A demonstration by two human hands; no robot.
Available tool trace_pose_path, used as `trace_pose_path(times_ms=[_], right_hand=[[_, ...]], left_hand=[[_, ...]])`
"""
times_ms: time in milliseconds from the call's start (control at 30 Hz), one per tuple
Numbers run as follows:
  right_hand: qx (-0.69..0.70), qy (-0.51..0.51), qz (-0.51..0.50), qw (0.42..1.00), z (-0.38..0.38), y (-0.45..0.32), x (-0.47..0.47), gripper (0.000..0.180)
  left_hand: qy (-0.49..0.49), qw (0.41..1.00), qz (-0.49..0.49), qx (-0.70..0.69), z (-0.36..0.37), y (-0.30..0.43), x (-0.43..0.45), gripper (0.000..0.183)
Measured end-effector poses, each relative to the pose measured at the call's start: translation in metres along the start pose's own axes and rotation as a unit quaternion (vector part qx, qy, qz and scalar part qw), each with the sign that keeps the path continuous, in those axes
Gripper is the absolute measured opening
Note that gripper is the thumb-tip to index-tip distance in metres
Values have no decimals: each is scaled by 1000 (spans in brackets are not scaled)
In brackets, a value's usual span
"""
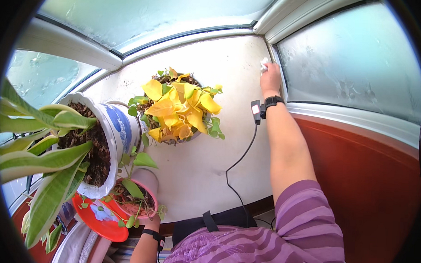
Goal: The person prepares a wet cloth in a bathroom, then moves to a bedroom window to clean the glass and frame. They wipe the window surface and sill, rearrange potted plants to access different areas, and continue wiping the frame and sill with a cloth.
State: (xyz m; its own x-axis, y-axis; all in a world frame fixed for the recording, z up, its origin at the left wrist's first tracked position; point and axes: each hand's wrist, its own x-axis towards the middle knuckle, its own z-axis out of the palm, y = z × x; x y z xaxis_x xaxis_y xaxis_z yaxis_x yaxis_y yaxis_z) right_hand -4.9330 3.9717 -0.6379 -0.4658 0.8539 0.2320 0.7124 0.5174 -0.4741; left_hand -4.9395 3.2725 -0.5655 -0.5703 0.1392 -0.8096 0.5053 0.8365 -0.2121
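My right hand [270, 77] reaches to the far right corner of a white window sill [202, 176] and grips a crumpled white wipe or tissue [264, 64] against the surface by the window frame. At the lower left, my left hand [153, 221] is at the near side of a pink plant pot [149, 181] with trailing green leaves; its fingers are mostly hidden, so its grip is unclear. Between my arms stands a potted plant with yellow leaves [180, 109].
A large white and blue pot [118, 128] with long striped leaves stands at the left. Below it is a red plastic dish [116, 232]. Fogged window panes [348, 66] border the sill. A black cable [226, 172] runs from my right wrist device across the sill.
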Motion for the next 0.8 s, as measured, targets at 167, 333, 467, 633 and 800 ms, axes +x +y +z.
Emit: trace_pose_path(times_ms=[167,333,467,633,800], right_hand=[[-83,51,-125,987,7,8,67,19],[-290,-70,-144,944,5,3,78,20],[-342,-131,-146,919,-7,-8,86,17],[-353,-151,-102,918,-17,3,58,15],[-397,-185,-26,899,-50,-1,4,14]], left_hand=[[-24,1000,3,-5,9,-4,0,53],[-43,999,-1,-10,20,-10,-4,55],[-49,999,-3,-14,21,-13,-2,57],[-57,998,1,-19,23,-13,-1,60],[-72,997,3,-25,23,-10,11,63]])
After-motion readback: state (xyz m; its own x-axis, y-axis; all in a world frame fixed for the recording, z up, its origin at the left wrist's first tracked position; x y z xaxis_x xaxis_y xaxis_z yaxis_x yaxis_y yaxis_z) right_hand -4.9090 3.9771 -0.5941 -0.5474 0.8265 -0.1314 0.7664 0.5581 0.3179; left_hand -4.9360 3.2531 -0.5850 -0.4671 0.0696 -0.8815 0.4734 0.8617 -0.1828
